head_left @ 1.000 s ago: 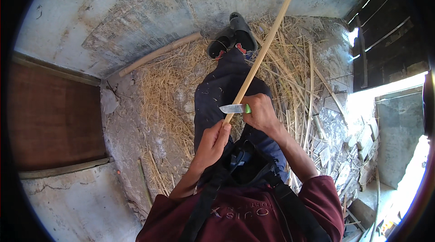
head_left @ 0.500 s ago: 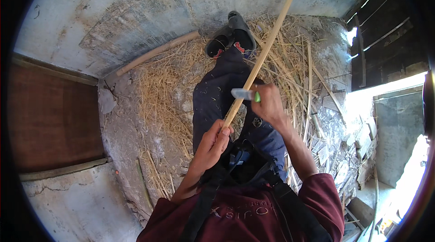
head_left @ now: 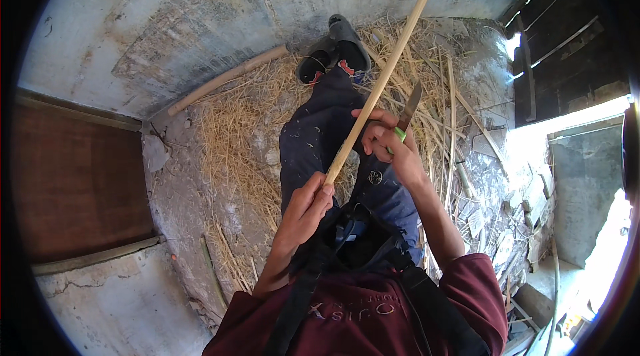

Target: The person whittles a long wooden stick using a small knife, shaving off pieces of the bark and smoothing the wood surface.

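Note:
A long pale bamboo strip (head_left: pixel 381 82) slants up and away to the right over my legs. My left hand (head_left: pixel 307 209) is wrapped round its near end. Beside the strip, my right hand (head_left: pixel 393 146) grips a knife (head_left: pixel 411 107) by its green handle, with the blade pointing up and away from the strip. My right index finger reaches toward the strip's edge; whether it touches I cannot tell.
Straw-like shavings (head_left: pixel 233 136) cover the floor around my dark shoes (head_left: pixel 347 46). A thick wooden pole (head_left: pixel 230 79) lies along the stained wall (head_left: pixel 193 16). Several thin strips (head_left: pixel 451 123) and rubble lie to the right. A brown panel (head_left: pixel 83 183) stands at the left.
The knife has come off the strip and turned from lying across it to pointing up at its right. My right index finger has stretched toward the strip, whose far end has come into view.

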The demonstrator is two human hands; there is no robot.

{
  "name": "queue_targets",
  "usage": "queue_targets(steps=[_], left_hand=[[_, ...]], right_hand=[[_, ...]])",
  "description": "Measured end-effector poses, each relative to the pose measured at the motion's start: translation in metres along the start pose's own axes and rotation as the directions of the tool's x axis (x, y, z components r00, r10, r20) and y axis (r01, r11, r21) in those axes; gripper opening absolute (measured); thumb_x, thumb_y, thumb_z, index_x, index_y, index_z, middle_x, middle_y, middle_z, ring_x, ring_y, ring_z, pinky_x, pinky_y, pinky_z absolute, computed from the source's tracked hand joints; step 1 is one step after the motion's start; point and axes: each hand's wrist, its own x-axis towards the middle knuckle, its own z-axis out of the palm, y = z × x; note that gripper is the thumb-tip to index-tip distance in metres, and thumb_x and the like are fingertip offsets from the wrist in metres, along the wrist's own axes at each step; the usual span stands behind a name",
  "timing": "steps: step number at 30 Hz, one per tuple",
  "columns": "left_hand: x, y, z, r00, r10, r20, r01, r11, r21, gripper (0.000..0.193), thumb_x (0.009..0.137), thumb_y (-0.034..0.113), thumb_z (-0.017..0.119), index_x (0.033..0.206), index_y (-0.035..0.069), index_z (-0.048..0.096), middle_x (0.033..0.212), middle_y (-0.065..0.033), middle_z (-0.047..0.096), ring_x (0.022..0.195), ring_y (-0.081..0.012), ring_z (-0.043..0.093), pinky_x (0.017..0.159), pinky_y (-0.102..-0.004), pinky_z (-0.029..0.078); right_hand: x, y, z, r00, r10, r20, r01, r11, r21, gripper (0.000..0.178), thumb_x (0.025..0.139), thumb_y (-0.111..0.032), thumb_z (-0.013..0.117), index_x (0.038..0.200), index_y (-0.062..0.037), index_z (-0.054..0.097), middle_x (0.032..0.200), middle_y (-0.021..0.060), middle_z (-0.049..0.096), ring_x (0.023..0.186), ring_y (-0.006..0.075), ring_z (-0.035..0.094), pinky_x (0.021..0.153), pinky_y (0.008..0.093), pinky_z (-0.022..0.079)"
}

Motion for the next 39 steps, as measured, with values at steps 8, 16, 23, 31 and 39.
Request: queue_targets(steps=[8,16,23,31,39], left_hand=[[0.019,0.003,0.007,0.932,0.351,-0.095,-0.316,0.911,0.266,0.030,0.113,0.021,0.053,0.135,0.000,0.053,0.089,-0.0060,0.071,0.071,-0.0084,0.065,0.062,-0.0254,0.049],[0.040,0.024,0.007,0.988,0.142,-0.055,-0.138,0.988,0.068,0.028,0.113,0.023,0.056,0.116,-0.001,0.069,0.078,0.0000,0.063,0.066,-0.0027,0.055,0.056,-0.0207,0.040],[0.036,0.029,0.013,0.992,0.053,-0.114,-0.066,0.991,-0.115,0.034,0.114,0.030,0.055,0.117,0.000,0.069,0.072,0.0058,0.051,0.057,-0.0002,0.039,0.051,-0.0190,0.030],[0.034,0.031,0.014,0.985,0.090,-0.145,-0.107,0.987,-0.120,0.033,0.112,0.026,0.058,0.132,0.001,0.068,0.082,0.0046,0.057,0.063,0.0006,0.043,0.054,-0.0194,0.032],[0.028,0.034,0.011,0.986,0.156,-0.052,-0.157,0.987,-0.013,0.037,0.110,0.015,0.061,0.145,0.002,0.061,0.090,0.0033,0.061,0.068,-0.0022,0.045,0.059,-0.0206,0.036]], right_hand=[[-0.006,0.002,0.012,0.994,0.106,-0.004,-0.105,0.992,0.064,0.025,0.112,-0.019,0.052,0.126,-0.0037,0.065,0.079,0.0009,0.065,0.060,0.0012,0.042,0.055,0.0212,0.031],[-0.014,-0.008,0.022,0.999,-0.046,-0.017,0.045,0.998,-0.052,0.027,0.106,-0.006,0.060,0.132,0.0013,0.055,0.093,0.0051,0.065,0.073,0.0053,0.059,0.068,0.0224,0.047],[-0.030,-0.007,-0.002,0.928,-0.353,-0.118,0.282,0.875,-0.394,0.051,0.095,-0.013,0.069,0.132,-0.0031,0.035,0.103,0.0084,0.053,0.085,0.0111,0.054,0.073,0.0306,0.045],[-0.044,-0.011,0.009,0.968,-0.251,0.000,0.195,0.754,-0.627,0.044,0.100,-0.011,0.069,0.129,0.0007,0.038,0.106,0.0150,0.054,0.078,0.0276,0.064,0.073,0.0401,0.050],[-0.040,-0.020,0.015,0.966,-0.251,-0.065,0.171,0.803,-0.570,0.028,0.101,-0.012,0.073,0.122,-0.0016,0.058,0.107,0.0146,0.069,0.080,0.0291,0.071,0.071,0.0372,0.053]])
